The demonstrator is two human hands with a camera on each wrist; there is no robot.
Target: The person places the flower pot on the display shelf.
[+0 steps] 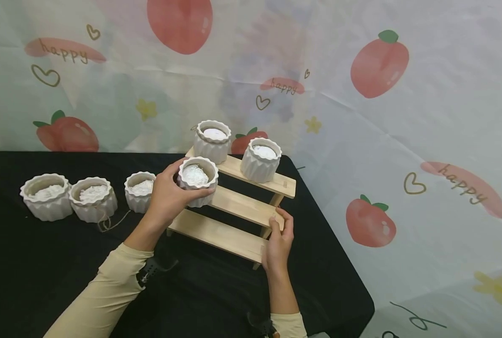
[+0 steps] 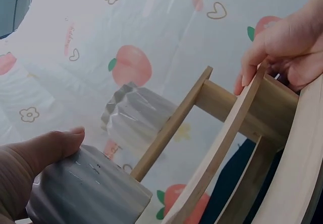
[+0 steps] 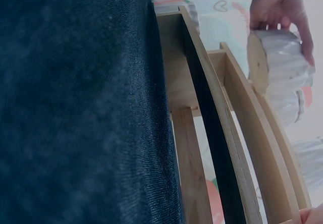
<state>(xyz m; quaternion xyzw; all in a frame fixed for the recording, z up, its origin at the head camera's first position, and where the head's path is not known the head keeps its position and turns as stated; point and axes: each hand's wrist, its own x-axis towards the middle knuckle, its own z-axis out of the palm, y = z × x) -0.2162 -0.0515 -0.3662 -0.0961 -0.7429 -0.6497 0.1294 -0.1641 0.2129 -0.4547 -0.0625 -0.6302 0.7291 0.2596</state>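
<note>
A black-covered table [image 1: 323,267] is bordered at the back and right by a pale backdrop [image 1: 453,103]. Red fruits [image 1: 379,69] with green leaves [image 1: 388,36], outlined hearts [image 1: 414,183], yellow flowers [image 1: 498,288] and pink ovals [image 1: 464,188] lettered "happy" are printed across its surface.

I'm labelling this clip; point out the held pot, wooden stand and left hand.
Held pot [image 2: 93,189], left wrist view: side wall.
Wooden stand [image 1: 242,205], head view: middle shelf.
Left hand [image 1: 168,195], head view: thumb base.

The left sleeve [image 1: 96,300] was pale cream, creased, and ended short of the bare left hand [image 1: 166,195]; the right sleeve [image 1: 290,325] matched its colour and left the right hand [image 1: 278,240] bare too. A black strap [image 1: 148,271] showed at the left sleeve's edge, a dark piece [image 1: 264,326] at the right's.
</note>
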